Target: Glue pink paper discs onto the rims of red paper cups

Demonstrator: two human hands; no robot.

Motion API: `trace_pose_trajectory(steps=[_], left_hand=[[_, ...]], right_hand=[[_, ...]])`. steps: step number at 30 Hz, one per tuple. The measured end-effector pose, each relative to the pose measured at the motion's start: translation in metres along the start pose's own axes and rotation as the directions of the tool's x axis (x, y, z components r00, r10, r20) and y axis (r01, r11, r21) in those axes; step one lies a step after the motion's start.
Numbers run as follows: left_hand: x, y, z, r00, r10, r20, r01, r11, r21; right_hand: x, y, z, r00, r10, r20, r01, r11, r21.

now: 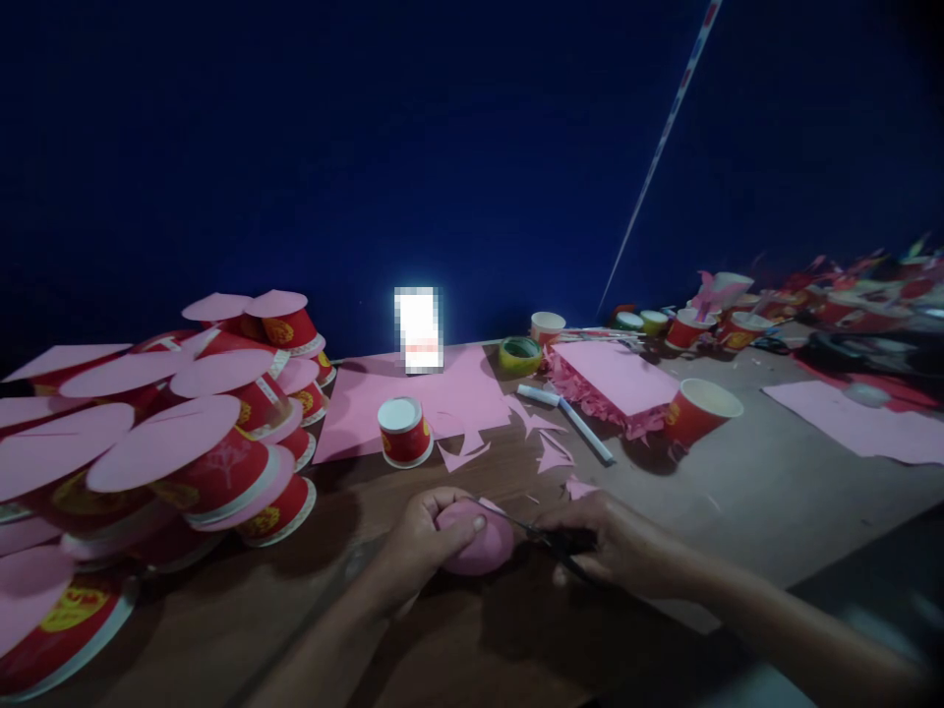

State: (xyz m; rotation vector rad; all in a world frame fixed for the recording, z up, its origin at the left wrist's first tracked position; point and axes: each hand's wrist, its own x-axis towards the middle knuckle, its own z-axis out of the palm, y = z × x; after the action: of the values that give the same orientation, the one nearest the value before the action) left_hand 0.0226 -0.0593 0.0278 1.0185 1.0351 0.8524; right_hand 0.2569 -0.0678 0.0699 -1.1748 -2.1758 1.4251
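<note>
My left hand (pixel 422 541) is closed round a pink paper disc (pixel 479 544), thumb on top, low over the brown table (pixel 774 492). My right hand (pixel 616 543) grips black-handled scissors (pixel 550 539), whose blades reach the disc's right edge. Pink paper offcuts (pixel 550 454) lie on the table just beyond the hands. An upside-down red paper cup (pixel 405 431) stands on a pink paper sheet (pixel 449 393) behind them.
A heap of red cups capped with pink discs (pixel 177 442) fills the left. A white marker (pixel 564 408), a tape roll (pixel 520 355), a stack of pink paper (pixel 612 382) and a tipped red cup (pixel 697 411) lie mid-right. More cups and scraps (pixel 811 305) crowd the far right. A bright screen (pixel 418 329) stands at the back.
</note>
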Motion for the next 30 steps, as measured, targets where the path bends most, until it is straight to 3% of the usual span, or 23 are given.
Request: trace_pose_trajectory(steps=[5, 11, 15, 20, 24, 30], left_hand=[[0.000, -0.001, -0.001, 1.000, -0.007, -0.017, 0.008, 1.000, 0.029], [-0.002, 0.000, 0.002, 0.998, 0.008, -0.057, -0.007, 1.000, 0.023], [-0.001, 0.000, 0.001, 0.999, -0.009, -0.052, 0.007, 1.000, -0.025], [0.001, 0.002, 0.000, 0.999, -0.029, -0.036, 0.023, 0.988, -0.152], [0.002, 0.004, 0.001, 0.994, -0.021, -0.107, -0.004, 0.974, -0.225], [0.001, 0.004, 0.003, 0.985, -0.004, -0.170, -0.039, 0.968, -0.249]], right_hand=[[0.000, 0.000, 0.000, 0.999, 0.040, 0.023, -0.041, 0.999, 0.027], [0.000, 0.005, 0.003, 0.999, 0.037, -0.032, -0.037, 0.999, -0.009], [0.004, 0.015, -0.004, 0.972, 0.026, -0.232, -0.050, 0.994, -0.097], [0.012, 0.022, -0.032, 0.890, -0.008, -0.456, -0.154, 0.936, -0.317], [0.019, 0.021, -0.051, 0.898, -0.024, -0.440, -0.217, 0.845, -0.489], [0.037, 0.017, -0.065, 0.932, -0.062, -0.356, -0.134, 0.856, -0.500]])
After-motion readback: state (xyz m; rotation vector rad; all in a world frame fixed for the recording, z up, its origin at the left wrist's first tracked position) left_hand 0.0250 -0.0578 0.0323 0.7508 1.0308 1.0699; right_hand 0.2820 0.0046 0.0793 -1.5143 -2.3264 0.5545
